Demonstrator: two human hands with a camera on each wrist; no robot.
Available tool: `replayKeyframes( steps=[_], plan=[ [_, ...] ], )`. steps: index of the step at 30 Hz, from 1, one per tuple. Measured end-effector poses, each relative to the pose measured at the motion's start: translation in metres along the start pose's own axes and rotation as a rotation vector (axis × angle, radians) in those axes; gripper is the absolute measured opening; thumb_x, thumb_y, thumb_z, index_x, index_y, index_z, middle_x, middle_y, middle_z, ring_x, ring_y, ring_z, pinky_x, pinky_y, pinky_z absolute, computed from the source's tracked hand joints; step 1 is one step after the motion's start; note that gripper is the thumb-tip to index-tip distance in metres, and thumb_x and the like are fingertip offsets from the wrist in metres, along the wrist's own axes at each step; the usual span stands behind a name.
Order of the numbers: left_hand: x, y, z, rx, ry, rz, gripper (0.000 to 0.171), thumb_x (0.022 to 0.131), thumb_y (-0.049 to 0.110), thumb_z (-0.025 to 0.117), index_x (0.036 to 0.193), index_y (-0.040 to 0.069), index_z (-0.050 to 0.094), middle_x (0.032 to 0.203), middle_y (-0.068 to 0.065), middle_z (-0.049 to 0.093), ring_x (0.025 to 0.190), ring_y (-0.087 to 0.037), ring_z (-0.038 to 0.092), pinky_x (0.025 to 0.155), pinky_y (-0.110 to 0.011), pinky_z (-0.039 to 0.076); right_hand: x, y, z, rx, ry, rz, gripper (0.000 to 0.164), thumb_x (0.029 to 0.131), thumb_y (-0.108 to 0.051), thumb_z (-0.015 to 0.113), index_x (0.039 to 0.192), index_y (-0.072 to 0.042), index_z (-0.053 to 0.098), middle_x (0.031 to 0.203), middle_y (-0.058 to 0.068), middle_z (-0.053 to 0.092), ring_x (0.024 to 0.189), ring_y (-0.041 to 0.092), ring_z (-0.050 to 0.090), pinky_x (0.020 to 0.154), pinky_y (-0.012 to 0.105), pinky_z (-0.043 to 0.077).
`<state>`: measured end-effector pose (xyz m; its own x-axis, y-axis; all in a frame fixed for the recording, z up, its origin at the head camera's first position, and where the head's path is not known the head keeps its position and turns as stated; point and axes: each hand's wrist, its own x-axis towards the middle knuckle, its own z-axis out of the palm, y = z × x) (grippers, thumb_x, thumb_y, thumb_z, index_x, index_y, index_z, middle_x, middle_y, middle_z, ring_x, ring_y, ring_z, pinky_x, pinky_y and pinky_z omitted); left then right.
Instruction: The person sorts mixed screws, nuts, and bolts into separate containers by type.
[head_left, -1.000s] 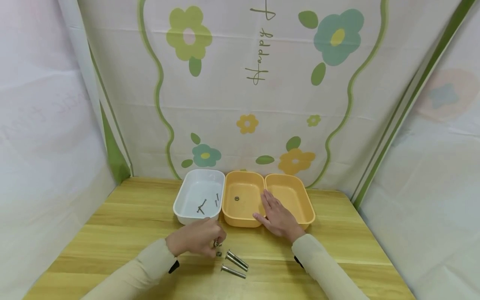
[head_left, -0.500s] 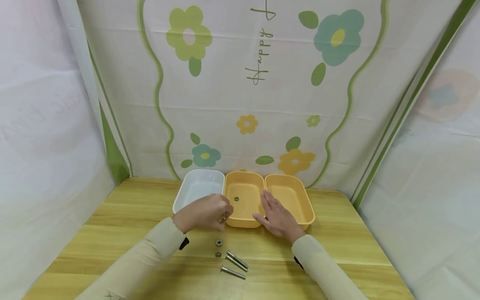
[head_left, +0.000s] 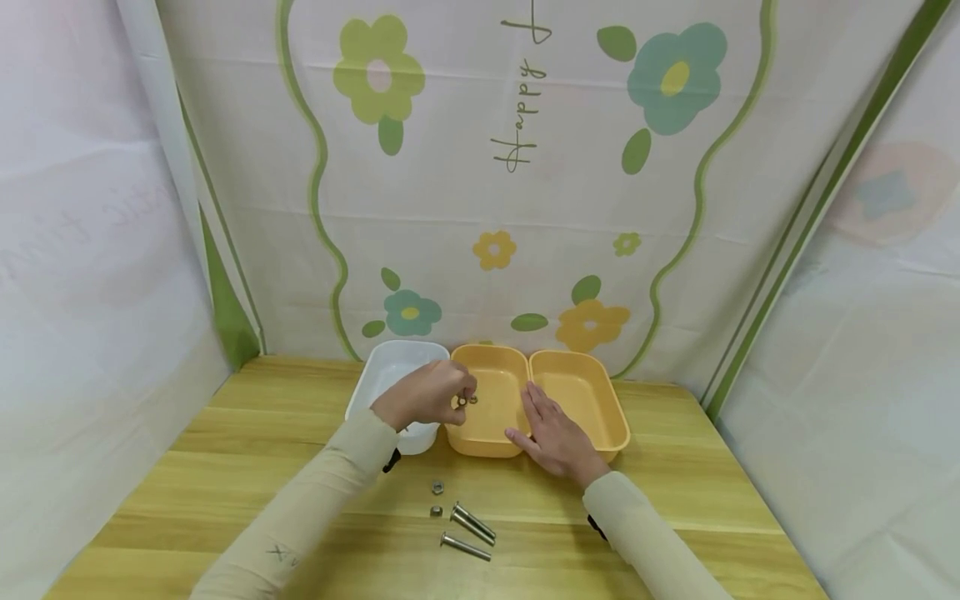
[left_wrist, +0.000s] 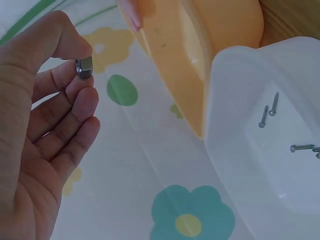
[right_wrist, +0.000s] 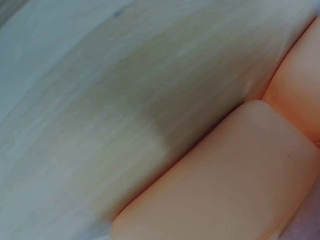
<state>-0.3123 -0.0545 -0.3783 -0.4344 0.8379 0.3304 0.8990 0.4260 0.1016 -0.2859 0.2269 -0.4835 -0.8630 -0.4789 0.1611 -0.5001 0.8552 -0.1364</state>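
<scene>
A: Surface and bins?
B: Wooden table (head_left: 262,433), lower frame. At centre, side by side: white bin (head_left: 381,371), middle orange bin (head_left: 487,446), right orange bin (head_left: 588,400).
A: Hands?
B: Right hand (head_left: 558,437), right of centre: fingers straight, resting at the rim between the orange bins. Left hand (head_left: 427,393), centre: thumb and finger pinching (item listed last).
A: Hardware?
B: Three bolts (head_left: 467,547), lower centre; screws (left_wrist: 274,104), inside the white bin; two loose nuts (head_left: 438,487), left of the bolts; pinched nut (left_wrist: 84,67), above the middle orange bin.
</scene>
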Motion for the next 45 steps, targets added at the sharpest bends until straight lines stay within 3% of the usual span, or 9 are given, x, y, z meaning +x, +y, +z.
replayKeyframes(
  steps=[6,10,15,22,26,30,36,45],
  plan=[
    [0.009,-0.015,0.013,-0.001,0.037,-0.063,0.017,0.073,0.003,0.080,0.074,0.008,0.064,0.073,0.001,0.062,0.062,-0.008,0.048,0.057,-0.021,0.045,0.000,0.001,0.001,0.003,0.004,-0.001,0.088,0.105,-0.064,0.028,0.159,0.005,0.016,0.167,0.020,0.009,0.153,0.029,0.011,0.121,0.045,0.019],
    [0.011,-0.024,0.031,0.007,0.092,-0.115,0.018,0.074,0.004,0.081,0.074,0.010,0.065,0.073,0.003,0.060,0.063,-0.008,0.048,0.057,-0.021,0.045,0.001,0.002,0.001,0.000,-0.001,0.000,0.089,0.105,-0.064,0.027,0.160,0.004,0.014,0.167,0.020,0.009,0.153,0.028,0.010,0.121,0.045,0.018],
    [0.013,-0.030,0.053,-0.007,0.091,-0.185,0.012,0.076,0.004,0.078,0.079,0.008,0.068,0.079,-0.001,0.063,0.067,-0.009,0.051,0.060,-0.022,0.047,0.001,0.002,0.002,0.000,-0.005,-0.002,0.089,0.105,-0.065,0.026,0.160,0.002,0.011,0.167,0.020,0.008,0.153,0.028,0.008,0.121,0.044,0.018],
    [0.022,-0.029,0.072,0.020,0.104,-0.178,0.011,0.077,-0.003,0.077,0.083,0.004,0.072,0.082,-0.005,0.067,0.072,-0.014,0.058,0.063,-0.024,0.051,0.001,0.003,0.003,-0.007,-0.006,0.003,0.089,0.105,-0.065,0.026,0.160,0.004,0.013,0.168,0.019,0.006,0.154,0.027,0.007,0.122,0.043,0.016],
    [0.026,-0.023,0.077,0.106,0.115,-0.215,0.017,0.086,0.000,0.078,0.103,-0.001,0.073,0.099,-0.013,0.068,0.087,-0.023,0.067,0.074,-0.030,0.058,0.002,0.004,0.005,-0.021,0.006,-0.006,0.089,0.105,-0.065,0.026,0.159,0.005,0.016,0.167,0.019,0.008,0.153,0.028,0.009,0.121,0.044,0.018],
    [0.027,-0.019,0.076,0.160,0.084,-0.278,0.034,0.092,0.008,0.077,0.122,-0.004,0.067,0.116,-0.017,0.065,0.102,-0.028,0.067,0.084,-0.035,0.058,0.002,0.004,0.004,-0.020,0.013,-0.006,0.090,0.104,-0.065,0.026,0.160,0.005,0.016,0.167,0.020,0.009,0.153,0.030,0.010,0.121,0.044,0.018],
    [0.023,-0.017,0.062,0.107,0.042,-0.338,0.048,0.089,0.012,0.077,0.133,-0.003,0.063,0.129,-0.017,0.062,0.110,-0.029,0.065,0.091,-0.036,0.055,0.001,0.003,0.003,-0.025,0.010,0.001,0.090,0.104,-0.066,0.025,0.160,0.004,0.013,0.167,0.020,0.010,0.153,0.029,0.009,0.121,0.044,0.018],
    [0.005,-0.004,0.030,0.126,-0.009,-0.240,0.053,0.089,0.020,0.077,0.135,-0.002,0.062,0.133,-0.017,0.061,0.117,-0.030,0.062,0.096,-0.038,0.053,0.001,0.003,0.004,-0.024,-0.004,0.001,0.089,0.105,-0.065,0.025,0.160,0.004,0.013,0.167,0.020,0.007,0.154,0.029,0.007,0.122,0.044,0.016]
  ],
)
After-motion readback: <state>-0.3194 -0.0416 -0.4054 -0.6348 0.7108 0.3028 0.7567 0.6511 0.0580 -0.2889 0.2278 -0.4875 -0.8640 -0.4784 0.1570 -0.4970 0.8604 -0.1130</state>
